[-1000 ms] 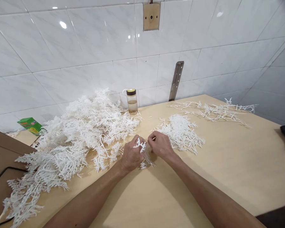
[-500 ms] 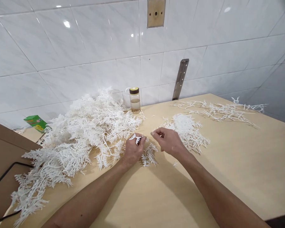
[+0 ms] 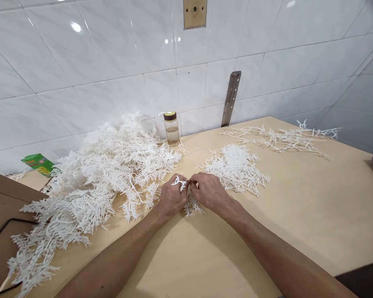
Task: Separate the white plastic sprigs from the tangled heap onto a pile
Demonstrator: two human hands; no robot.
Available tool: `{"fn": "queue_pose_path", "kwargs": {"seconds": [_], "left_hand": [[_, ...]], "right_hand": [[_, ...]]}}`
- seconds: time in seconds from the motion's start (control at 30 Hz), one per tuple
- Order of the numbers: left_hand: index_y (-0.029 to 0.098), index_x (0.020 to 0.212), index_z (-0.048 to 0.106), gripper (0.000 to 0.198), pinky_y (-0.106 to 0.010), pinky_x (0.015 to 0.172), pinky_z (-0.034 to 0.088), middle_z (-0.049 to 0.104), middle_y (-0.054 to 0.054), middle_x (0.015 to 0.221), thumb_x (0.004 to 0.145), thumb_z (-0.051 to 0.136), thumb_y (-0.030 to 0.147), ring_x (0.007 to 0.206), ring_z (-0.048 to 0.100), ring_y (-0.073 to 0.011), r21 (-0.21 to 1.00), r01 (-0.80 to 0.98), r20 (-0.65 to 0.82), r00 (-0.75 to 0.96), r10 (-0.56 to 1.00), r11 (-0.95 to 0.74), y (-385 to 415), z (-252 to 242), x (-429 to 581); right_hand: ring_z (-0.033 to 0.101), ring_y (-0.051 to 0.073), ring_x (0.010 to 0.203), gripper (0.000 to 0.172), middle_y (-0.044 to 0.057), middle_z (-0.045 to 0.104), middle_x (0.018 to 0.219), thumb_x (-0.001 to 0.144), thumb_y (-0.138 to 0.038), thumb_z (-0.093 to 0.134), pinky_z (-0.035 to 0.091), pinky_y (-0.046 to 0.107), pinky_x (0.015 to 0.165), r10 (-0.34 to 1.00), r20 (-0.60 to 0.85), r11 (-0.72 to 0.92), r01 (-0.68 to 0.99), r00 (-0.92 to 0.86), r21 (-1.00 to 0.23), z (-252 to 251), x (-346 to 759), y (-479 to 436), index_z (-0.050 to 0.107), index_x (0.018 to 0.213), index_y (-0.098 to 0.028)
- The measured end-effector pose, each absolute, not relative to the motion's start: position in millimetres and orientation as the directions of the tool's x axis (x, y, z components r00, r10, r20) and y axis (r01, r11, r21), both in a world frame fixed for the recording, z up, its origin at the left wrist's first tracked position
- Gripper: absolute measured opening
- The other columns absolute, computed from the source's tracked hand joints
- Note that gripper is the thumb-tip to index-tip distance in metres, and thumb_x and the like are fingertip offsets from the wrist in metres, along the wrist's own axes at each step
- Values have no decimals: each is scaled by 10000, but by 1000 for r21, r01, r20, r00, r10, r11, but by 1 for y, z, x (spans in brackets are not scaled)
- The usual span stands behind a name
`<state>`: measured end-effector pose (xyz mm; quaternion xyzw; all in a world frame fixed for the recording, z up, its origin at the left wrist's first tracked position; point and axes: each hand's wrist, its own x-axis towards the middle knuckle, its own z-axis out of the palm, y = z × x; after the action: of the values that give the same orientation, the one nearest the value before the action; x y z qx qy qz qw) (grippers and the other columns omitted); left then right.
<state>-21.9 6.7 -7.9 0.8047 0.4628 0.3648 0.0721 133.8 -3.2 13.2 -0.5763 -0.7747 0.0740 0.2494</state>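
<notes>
Between thumb and fingers, my left hand [image 3: 171,196] grips a small white plastic branch piece [image 3: 180,182], whose forked end sticks up above the knuckles. My right hand [image 3: 207,191] meets it fingertip to fingertip, pinched closed at the same piece; what exactly lies in that pinch is hidden. Under the two hands lies a small cluster of white sprigs [image 3: 193,207] on the table. Just behind my right hand spreads a heap of loose trimmed sprigs [image 3: 239,167]. A large mound of white branched plastic stems [image 3: 112,165] rises to the left of my left hand.
Bare white stems [image 3: 286,138] lie at the far right of the wooden table [image 3: 304,198]. A bottle of liquid [image 3: 172,130] stands against the tiled wall. At the left are a green packet [image 3: 39,164] and a brown cardboard box [image 3: 6,215].
My right hand has moved left and its fingertips now meet my left hand at the branch piece. The view has shifted slightly; my left hand keeps its grip.
</notes>
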Motion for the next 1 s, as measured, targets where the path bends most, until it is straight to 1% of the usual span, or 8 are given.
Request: {"fn": "queue_pose_path", "kwargs": {"seconds": [0.1,0.2,0.27,0.37,0.53,0.67,0.8,1.0], "left_hand": [[184,847,652,169,-281,663,470,647,-59,850,903,492,197,727,602,-164,393,703,536,349,769,-593,4,-5,-23],[183,823,638,178,-288,704,470,638,-67,824,905,480,203,767,597,-174,381,654,612,350,709,-653,3,-1,-22],[180,833,645,184,-290,727,470,647,-61,808,915,497,253,771,599,-172,470,605,622,289,728,-643,3,2,-21],[169,828,669,237,-263,633,446,632,-18,693,896,563,370,649,572,-145,726,503,465,144,874,-469,5,3,-19],[150,774,695,315,-243,561,403,598,13,612,789,670,464,576,524,-123,932,296,220,-8,976,-208,13,1,-19],[149,761,696,332,-246,537,406,606,5,607,731,715,480,563,532,-132,965,223,152,-39,988,-139,15,1,-19],[142,708,685,326,-250,543,407,620,-14,610,712,729,465,571,536,-137,967,238,109,-48,993,-95,16,2,-18],[141,711,687,256,-265,633,457,693,-58,718,736,693,396,676,610,-165,962,257,104,-22,994,-95,14,6,-16]], "right_hand": [[629,179,687,187,65,711,752,836,-143,537,390,271,620,941,282,296,854,-184,-429,12,130,-2,696,748,-186],[637,174,663,152,47,708,714,798,-149,570,418,264,621,969,244,177,809,-42,-561,14,134,4,669,690,-189],[640,165,597,142,31,695,660,797,-166,569,442,259,596,982,166,50,729,88,-683,18,144,9,659,689,-187],[608,146,463,122,5,671,609,815,-234,559,451,251,515,972,94,-51,585,214,-809,24,170,17,661,765,-190],[649,180,621,93,55,701,802,793,-228,600,506,326,675,878,360,9,741,315,-672,24,202,23,662,837,-175],[631,153,678,171,92,668,1017,832,-162,600,495,336,765,846,532,294,804,33,-517,20,181,13,653,994,-163],[615,136,686,161,70,654,1059,881,-194,625,474,293,713,822,499,509,746,-274,-430,18,148,-1,645,1041,-186],[609,151,752,127,49,664,885,942,-165,533,420,263,685,814,507,519,746,-283,-417,15,143,-1,643,881,-172]]}}
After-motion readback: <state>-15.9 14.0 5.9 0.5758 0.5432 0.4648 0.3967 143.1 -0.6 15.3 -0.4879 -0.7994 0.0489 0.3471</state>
